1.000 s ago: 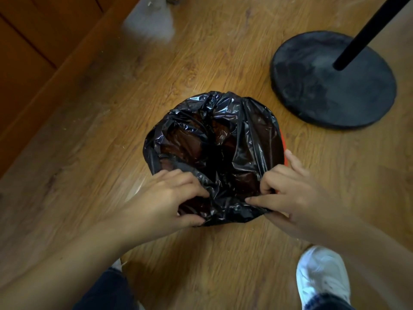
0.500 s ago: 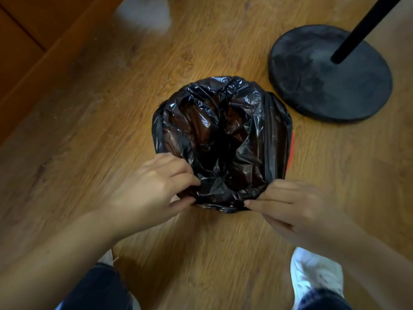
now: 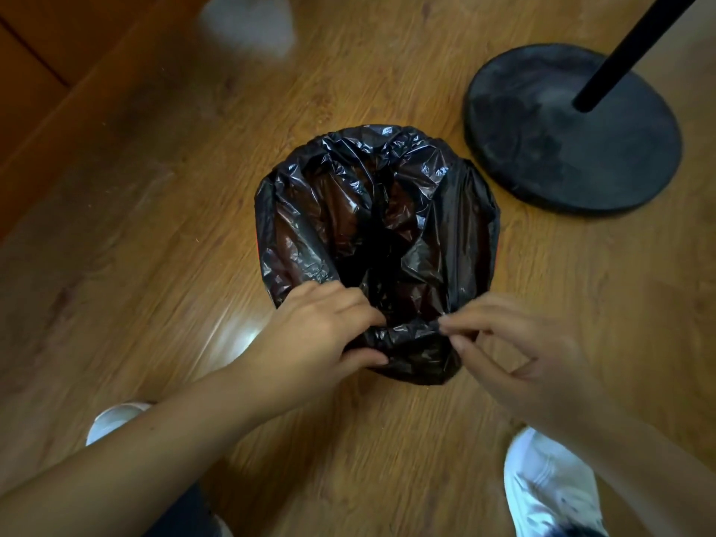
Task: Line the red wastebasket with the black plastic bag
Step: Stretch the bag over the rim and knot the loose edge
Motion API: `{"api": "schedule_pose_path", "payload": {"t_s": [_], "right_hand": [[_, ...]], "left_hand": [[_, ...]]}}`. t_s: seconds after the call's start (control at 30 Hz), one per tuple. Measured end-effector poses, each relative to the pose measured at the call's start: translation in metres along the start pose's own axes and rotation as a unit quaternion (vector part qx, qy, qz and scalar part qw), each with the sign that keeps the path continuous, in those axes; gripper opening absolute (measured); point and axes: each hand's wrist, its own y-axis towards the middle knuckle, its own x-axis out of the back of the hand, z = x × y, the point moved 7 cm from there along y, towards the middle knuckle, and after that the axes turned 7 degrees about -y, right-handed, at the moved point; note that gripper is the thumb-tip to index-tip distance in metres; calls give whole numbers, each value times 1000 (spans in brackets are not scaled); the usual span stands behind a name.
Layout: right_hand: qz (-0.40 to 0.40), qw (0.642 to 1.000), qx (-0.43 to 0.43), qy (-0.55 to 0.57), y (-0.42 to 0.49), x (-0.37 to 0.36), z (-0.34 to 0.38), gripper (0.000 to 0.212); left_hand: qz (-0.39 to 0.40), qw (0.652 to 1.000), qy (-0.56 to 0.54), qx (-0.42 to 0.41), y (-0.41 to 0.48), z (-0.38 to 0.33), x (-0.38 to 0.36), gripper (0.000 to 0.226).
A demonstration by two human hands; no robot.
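The black plastic bag [image 3: 387,226] sits inside the wastebasket in the middle of the wooden floor, its mouth folded over the rim all around. The red wastebasket [image 3: 497,261] shows only as a thin red sliver at the right edge; the bag hides the rest. My left hand [image 3: 321,335] grips the folded bag edge at the near rim. My right hand [image 3: 515,350] pinches the same bunched edge with thumb and fingertips just to the right.
A round black stand base [image 3: 542,149] with a black pole [image 3: 627,48] stands close to the basket's far right. Wooden furniture [image 3: 46,91] runs along the left. My white shoes [image 3: 542,490] are at the bottom, and a blurred white object [image 3: 248,25] lies at the top.
The bag edge now covers almost all of the red rim on the right. Both hands have stayed at the near rim, bunching the plastic between them.
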Motion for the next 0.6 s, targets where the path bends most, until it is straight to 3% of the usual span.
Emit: {"api": "schedule_pose_path", "payload": {"t_s": [0.13, 0.3, 0.6], "right_hand": [[33, 988, 34, -147, 4, 2, -7, 32], [55, 969, 56, -235, 5, -3, -17, 39], [-11, 969, 85, -234, 5, 3, -17, 7]], "left_hand": [[-3, 1000, 17, -26, -3, 1, 0, 23], [12, 999, -14, -29, -9, 12, 8, 20], [-23, 999, 20, -23, -15, 25, 17, 22]]}}
